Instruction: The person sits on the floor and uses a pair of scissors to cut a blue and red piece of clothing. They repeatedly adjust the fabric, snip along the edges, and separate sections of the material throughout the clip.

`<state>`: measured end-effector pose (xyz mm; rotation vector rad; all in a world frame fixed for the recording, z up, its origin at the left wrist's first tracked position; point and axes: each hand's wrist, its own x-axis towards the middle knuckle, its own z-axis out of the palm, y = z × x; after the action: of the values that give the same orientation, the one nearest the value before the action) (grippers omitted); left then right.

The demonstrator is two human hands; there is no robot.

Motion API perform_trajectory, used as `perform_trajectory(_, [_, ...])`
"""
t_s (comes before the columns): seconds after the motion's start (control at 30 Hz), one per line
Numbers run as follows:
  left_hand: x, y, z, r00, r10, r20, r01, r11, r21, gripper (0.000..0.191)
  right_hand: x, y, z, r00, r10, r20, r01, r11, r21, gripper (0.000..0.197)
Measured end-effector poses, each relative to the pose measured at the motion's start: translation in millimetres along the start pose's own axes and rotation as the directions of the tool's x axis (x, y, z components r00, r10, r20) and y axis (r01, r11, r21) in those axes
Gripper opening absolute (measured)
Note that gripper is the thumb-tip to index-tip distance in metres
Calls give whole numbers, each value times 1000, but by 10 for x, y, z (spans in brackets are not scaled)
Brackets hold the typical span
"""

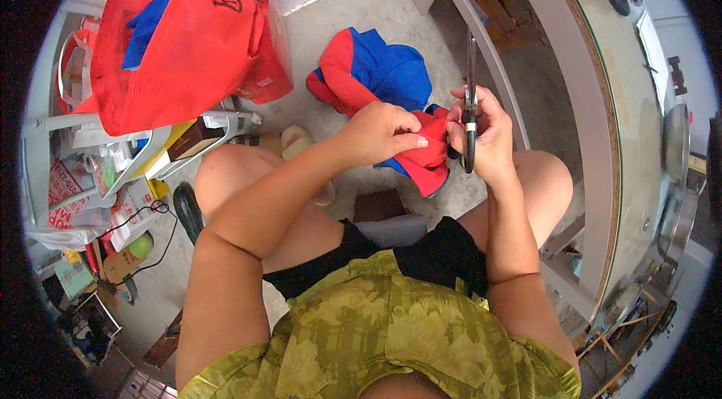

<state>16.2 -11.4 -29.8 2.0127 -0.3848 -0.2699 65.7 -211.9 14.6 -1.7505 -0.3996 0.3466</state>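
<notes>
Red and blue fabric, which looks like a garment (389,72), hangs and bunches in front of my knees. My left hand (381,134) pinches a red part of it between thumb and fingers. In my right hand (488,128) is a pair of dark-handled scissors (470,111), seen nearly edge-on with the blades pointing away from me. My right thumb and fingertips are close against the red cloth; whether they also grip it is hard to tell. The lower end of the cloth droops between my knees, above the floor.
A large red bag (186,49) with blue cloth inside stands at the upper left, above a rack (186,139) holding boxes and plastic bags. A black cable (169,224) trails on the left. To my right runs a glass-topped table (626,134) with pale legs.
</notes>
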Motion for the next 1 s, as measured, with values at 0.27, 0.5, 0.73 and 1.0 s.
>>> perform_trajectory(0.27, [-3,73,-210,939,106,-326,18,935,355,20,37,93,20,999,-5,-36,4,999,-39,45])
perform_trajectory(0.5, [41,56,-197,867,320,-381,-129,884,450,21,64,116,41,993,54,-101,-59,997,-43,43])
perform_trajectory(0.73, [17,-111,-9,983,-178,-36,147,899,-413,14,97,149,106,980,-29,-195,15,997,-74,41])
perform_trajectory(1.0, [-37,-264,213,919,-255,299,392,658,-643,13,116,97,185,979,-124,-162,77,960,-270,38])
